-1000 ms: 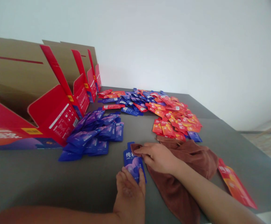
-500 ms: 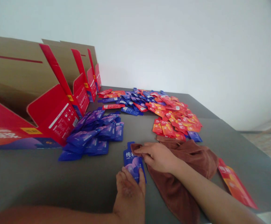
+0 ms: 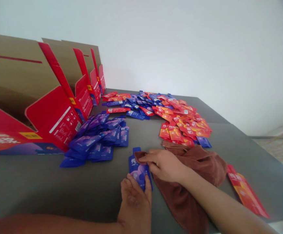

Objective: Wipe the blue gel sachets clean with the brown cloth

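Note:
A blue-purple pouch (image 3: 139,174) with white lettering lies flat on the grey table (image 3: 100,188). My left hand (image 3: 135,195) grips its lower end, thumb on the right edge and fingers on the left. In my right hand (image 3: 163,164) a corner of a brown cloth (image 3: 202,165) is pinched under the fingertips and pressed on the pouch's upper part, covering some of the lettering. The rest of the cloth spreads crumpled beneath and beyond my right wrist. Left of the pouch is a stack of similar blue pouches (image 3: 102,138).
Open red cardboard boxes (image 3: 51,120) stand in a row at the left. Mixed blue and red pouches (image 3: 139,104) are heaped at the back, with orange-red pouches (image 3: 187,125) on the right. A single red pouch (image 3: 247,191) lies near the right edge. A white wall rises behind.
My right hand has shifted slightly left with the cloth corner, which now covers more of the pouch's lettering. My left hand keeps its grip on the pouch.

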Demonstrator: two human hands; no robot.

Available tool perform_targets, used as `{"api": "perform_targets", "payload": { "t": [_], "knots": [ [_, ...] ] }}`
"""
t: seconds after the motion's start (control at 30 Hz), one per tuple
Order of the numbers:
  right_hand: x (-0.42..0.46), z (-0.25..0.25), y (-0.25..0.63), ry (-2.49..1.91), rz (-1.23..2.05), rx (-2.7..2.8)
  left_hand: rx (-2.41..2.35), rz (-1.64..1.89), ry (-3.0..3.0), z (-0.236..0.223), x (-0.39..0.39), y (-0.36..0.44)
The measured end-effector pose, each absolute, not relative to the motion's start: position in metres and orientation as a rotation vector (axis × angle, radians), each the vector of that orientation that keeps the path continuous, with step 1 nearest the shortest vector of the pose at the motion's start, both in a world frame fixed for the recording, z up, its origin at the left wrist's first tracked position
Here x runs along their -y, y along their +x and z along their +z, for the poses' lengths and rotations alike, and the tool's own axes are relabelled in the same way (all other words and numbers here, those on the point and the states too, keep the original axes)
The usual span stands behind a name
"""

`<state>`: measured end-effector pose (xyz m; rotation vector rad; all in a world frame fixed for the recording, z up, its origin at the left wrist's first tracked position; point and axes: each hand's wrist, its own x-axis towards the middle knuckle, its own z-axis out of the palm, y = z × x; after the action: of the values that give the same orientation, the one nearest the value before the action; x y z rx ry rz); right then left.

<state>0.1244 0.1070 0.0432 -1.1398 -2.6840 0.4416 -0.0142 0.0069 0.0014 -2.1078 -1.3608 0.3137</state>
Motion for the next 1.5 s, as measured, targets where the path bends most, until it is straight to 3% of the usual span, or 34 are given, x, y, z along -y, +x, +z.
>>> {"api": "perform_targets", "payload": {
  "t": [0.13,0.37,0.63,0.9,1.2,1.5],
  "knots": [
    [-0.111,0.043,0.129,-1.252,0.389,2.646,1.384,0.305,-2.130,0.003,-0.009,-0.014],
    [-0.097,0.050,0.120,-0.845,0.569,2.784,1.480,0.325,-2.158,0.007,-0.006,-0.011],
    [-0.110,0.041,0.126,-1.236,0.443,2.640,1.391,0.290,-2.144,0.005,-0.007,-0.014],
    [-0.098,0.050,0.122,-0.822,0.566,2.784,1.504,0.315,-2.193,0.006,-0.007,-0.011],
    [-0.110,0.041,0.126,-1.197,0.433,2.647,1.399,0.283,-2.137,0.004,-0.007,-0.012],
    [-0.098,0.049,0.121,-0.844,0.554,2.783,1.418,0.306,-2.175,0.004,-0.007,-0.013]
  ]
}}
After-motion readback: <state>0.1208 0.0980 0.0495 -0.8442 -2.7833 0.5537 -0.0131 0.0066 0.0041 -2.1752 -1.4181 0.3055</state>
